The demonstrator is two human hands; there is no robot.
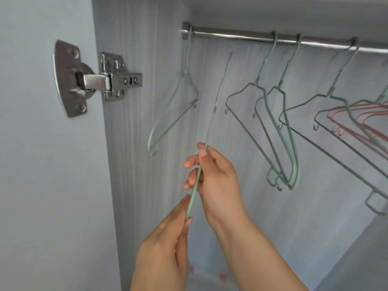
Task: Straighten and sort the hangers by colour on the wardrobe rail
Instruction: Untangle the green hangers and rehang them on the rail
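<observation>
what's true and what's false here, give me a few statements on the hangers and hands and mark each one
1. Both the left hand and the right hand hold the held green hanger. True.
2. The held green hanger's hook is over the rail. False: its top is below the rail, off it.
3. Pink hangers hang at the right edge of the view. True.
4. The leftmost hanger on the rail is pink. False: it is green.
5. The door hinge is right of the hangers. False: it is on the left.
</observation>
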